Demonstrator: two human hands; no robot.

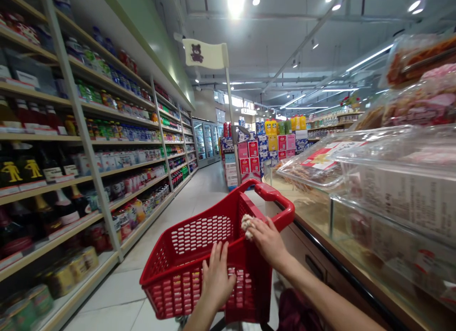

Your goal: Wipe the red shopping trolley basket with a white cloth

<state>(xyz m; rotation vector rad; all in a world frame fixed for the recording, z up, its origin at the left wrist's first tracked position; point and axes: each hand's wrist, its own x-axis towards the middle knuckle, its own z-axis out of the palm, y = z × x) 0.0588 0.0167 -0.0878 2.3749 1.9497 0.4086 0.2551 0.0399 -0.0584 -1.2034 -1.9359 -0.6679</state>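
A red plastic shopping cart (pixel 199 264) with perforated walls stands right in front of me. My left hand (pixel 218 279) lies against the near side wall of its basket, fingers stretched out and a little apart, holding nothing. Close to the cart's handle, my right hand (pixel 267 241) has its fingers closed on a crumpled white cloth or tissue (pixel 247 224). That white bunch rests against the basket's upper rim. The red handle (pixel 285 212) rises just beyond the right hand. A pole carries a cream flag (pixel 205 53) with a bear on it above the cart.
Tall shelves (pixel 85 141) of bottles, cans and packs line the left. On the right, a display counter (pixel 342 245) holds clear plastic food trays (pixel 320 155). A tiled aisle (pixel 199 188) leads ahead to stacked boxes (pixel 249 155) and glass-door coolers (pixel 208 141).
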